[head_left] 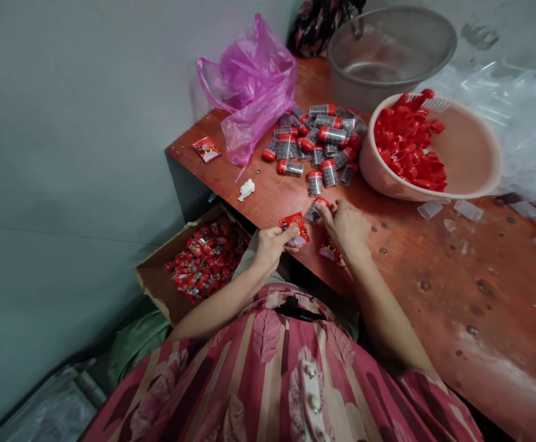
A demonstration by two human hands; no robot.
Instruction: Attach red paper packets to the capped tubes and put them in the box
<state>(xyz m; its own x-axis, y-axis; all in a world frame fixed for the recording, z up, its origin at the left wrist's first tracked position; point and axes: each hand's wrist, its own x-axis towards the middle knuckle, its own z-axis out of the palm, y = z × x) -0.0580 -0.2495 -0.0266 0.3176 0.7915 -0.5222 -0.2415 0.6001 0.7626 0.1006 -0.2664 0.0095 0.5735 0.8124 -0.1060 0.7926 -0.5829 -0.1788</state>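
Note:
My left hand pinches a red printed packet between thumb and fingers, just over the table's near edge. To its right, my right hand has its thumb and fingers closed on a small clear bottle with a red cap and dark contents. Beneath my right hand lies another red printed packet, partly covered by the hand. Just beyond both hands spreads a pile of similar red-capped bottles.
A pink basin of red caps stands right of the pile, before a large metal pot. A purple plastic bag sits behind left. Below the table edge is a cardboard box full of red-wrapped pieces. Clear containers lie right.

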